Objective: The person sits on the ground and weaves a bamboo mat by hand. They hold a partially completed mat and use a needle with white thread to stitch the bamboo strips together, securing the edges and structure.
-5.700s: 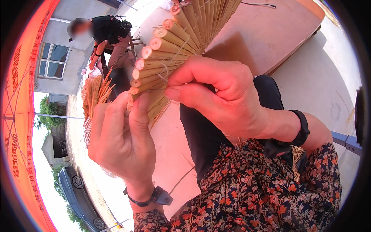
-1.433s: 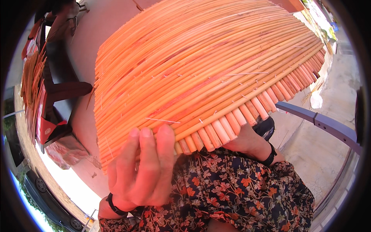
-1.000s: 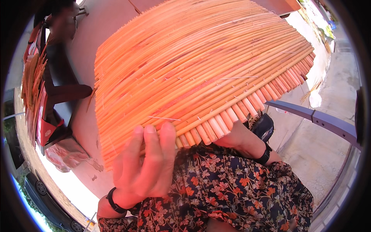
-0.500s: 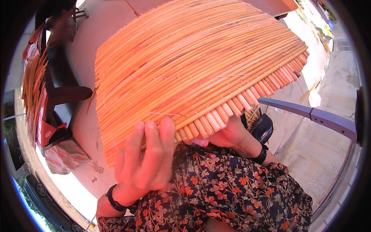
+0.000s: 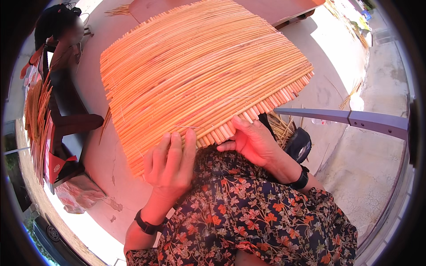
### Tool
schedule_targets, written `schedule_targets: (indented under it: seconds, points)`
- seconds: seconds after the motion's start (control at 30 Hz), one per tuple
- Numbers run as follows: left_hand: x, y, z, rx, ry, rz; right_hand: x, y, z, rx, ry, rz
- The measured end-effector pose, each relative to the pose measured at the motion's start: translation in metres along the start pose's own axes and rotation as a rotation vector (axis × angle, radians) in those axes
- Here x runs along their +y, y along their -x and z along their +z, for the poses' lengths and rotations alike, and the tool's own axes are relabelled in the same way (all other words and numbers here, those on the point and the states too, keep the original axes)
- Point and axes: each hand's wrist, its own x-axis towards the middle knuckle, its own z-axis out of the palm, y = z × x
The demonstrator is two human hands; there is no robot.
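A wide mat (image 5: 204,66) of straw-coloured reeds, stitched with thin pale threads, is tilted up in front of me over my lap. My left hand (image 5: 171,168) grips its near edge at the lower left, fingertips on the top face. My right hand (image 5: 253,142) holds the same edge farther right, its thumb at the short cut reed ends and the other fingers partly hidden beneath. Behind my right hand lie loose straw pieces (image 5: 279,126) and a dark object (image 5: 298,144) that I cannot make out.
A co-worker (image 5: 55,29) in dark clothing is at the upper left beside a dark frame (image 5: 77,122) and reed bundles (image 5: 35,102). A metal bar (image 5: 372,122) crosses at the right. A pale board (image 5: 293,6) lies beyond the mat; a car (image 5: 49,235) stands at lower left.
Earlier I held a fan-like bundle of reed ends. In the last second the mat has swung back leftward, and my right hand has risen into fuller view at its edge.
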Motion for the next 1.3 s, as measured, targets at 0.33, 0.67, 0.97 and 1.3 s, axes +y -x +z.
schedule_targets:
  seconds: [0.33,0.67,0.97,1.3]
  points:
    - [-0.029,-0.052,0.017,-0.014,0.085,0.065,-0.003,-0.021,-0.027,0.003,0.108,0.082]
    - [-0.033,-0.096,0.023,-0.070,0.347,0.084,-0.074,-0.022,0.035,0.281,1.682,-1.026]
    - [-0.030,-0.103,0.022,-0.112,0.309,0.241,-0.059,-0.106,0.020,-0.004,1.437,-0.764]
    - [-0.032,-0.104,0.017,-0.146,0.746,-0.087,-0.062,-0.109,0.013,-0.043,1.404,-0.723]
